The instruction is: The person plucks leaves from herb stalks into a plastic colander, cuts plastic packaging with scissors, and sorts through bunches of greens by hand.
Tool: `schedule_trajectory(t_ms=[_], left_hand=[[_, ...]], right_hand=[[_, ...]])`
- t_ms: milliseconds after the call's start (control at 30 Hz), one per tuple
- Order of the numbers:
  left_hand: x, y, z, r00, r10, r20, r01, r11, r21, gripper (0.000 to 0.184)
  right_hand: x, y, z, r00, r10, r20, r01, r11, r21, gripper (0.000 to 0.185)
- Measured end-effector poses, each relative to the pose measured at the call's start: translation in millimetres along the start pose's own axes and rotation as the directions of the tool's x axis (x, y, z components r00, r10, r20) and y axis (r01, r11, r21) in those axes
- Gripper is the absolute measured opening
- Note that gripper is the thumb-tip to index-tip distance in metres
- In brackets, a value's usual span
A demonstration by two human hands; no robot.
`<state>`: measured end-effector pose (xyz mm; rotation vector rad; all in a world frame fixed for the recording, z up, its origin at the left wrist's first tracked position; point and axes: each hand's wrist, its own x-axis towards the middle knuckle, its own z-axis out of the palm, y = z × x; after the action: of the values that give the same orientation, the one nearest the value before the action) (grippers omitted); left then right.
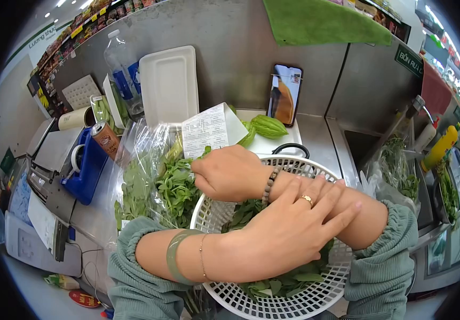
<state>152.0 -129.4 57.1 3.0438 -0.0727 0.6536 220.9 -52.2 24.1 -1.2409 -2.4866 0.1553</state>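
My forearms cross above a white plastic basket holding loose green leaves. My left hand, with a ring on one finger, lies across my right forearm, its fingers stretched out and apart. My right hand reaches over to the left with its fingers curled in; what they hold, if anything, is hidden. Right behind that fist are leafy green herbs in a clear plastic bag. A bead bracelet is on my right wrist and a green bangle on my left.
A printed paper leans behind the herbs, near green gourds and an upright phone. Leftward stand a white foam tray, a plastic bottle, a can and a blue tape dispenser. A sink is at right.
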Motion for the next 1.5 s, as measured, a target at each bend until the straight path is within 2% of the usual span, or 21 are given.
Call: schedule_trajectory(t_ms=[833,1033,1167,1300,1367,1500], left_hand=[[0.8,4.3,-2.1,0.999,0.002,0.032,-0.001,1.000,-0.028,0.089],[-0.9,3.2,5.8,0.999,-0.022,-0.049,0.021,1.000,-0.024,0.090],[-3.8,1.4,17.3,0.989,0.004,-0.147,0.006,0.997,0.072,0.082],[-2.7,3.1,18.4,0.989,0.003,-0.148,0.010,0.996,0.085,0.081],[-2.9,4.4,12.8,0.993,-0.017,-0.117,0.020,1.000,0.021,0.084],[0.4,3.0,6.2,0.996,0.008,-0.084,-0.006,1.000,0.024,0.089]], right_hand=[[-1.8,0.1,0.9,1.000,0.002,-0.017,-0.003,1.000,-0.018,0.026],[0.2,-1.3,-1.4,1.000,0.027,0.005,-0.027,0.999,-0.024,0.024],[3.3,0.8,2.1,1.000,-0.012,-0.008,0.012,0.999,-0.031,0.023],[2.0,-0.1,2.0,1.000,0.002,-0.008,-0.002,0.999,-0.035,0.023],[1.7,-3.2,0.1,0.999,0.050,0.012,-0.049,0.998,-0.028,0.021],[-0.9,-1.7,-2.6,1.000,0.007,-0.016,-0.007,1.000,-0.010,0.023]])
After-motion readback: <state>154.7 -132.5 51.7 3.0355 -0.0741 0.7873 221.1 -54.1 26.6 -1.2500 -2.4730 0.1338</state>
